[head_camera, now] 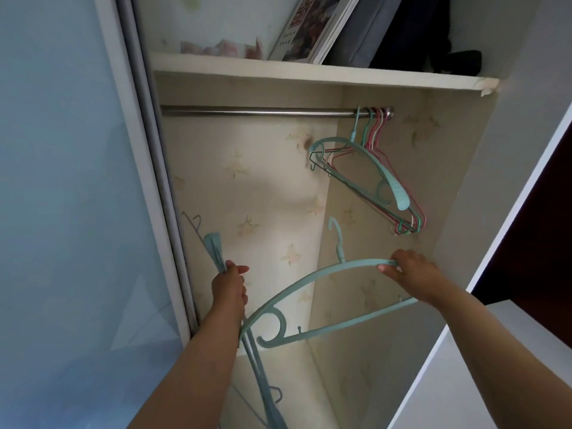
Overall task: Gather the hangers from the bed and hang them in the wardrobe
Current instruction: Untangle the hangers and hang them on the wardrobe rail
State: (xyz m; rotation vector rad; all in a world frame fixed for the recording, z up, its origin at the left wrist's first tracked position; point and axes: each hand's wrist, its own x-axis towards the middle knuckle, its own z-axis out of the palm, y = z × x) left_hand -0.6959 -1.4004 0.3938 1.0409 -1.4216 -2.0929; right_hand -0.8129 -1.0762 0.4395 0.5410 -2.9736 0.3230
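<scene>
At the far left stands the pale blue sliding door point(62, 212) of the wardrobe, its white frame running down beside the open compartment. Just right of that frame, the left hand point(229, 289) is raised into the opening, its fingers point(240, 269) curled tight round a bundle of hangers point(216, 252) held edge-on, teal plastic ones with at least one thin wire one among them; the bundle runs from above the fist down past the forearm to the bottom edge of the view. Further right, a single teal hanger point(309, 305) is held low in the compartment, its hook pointing up and well below the rail. The right hand point(414, 274) holds it at the right end of its upper arm, fingers wrapped over the arm with the thumb beneath. Above, the metal rail point(257, 112) crosses the compartment under a white shelf point(309, 74), which carries a framed picture point(312, 26) and dark folded clothes point(402, 29). At the rail's right end, a cluster of hung hangers point(371, 171), teal, pink and white, dangles tilted against the floral-papered side wall point(448, 181).
</scene>
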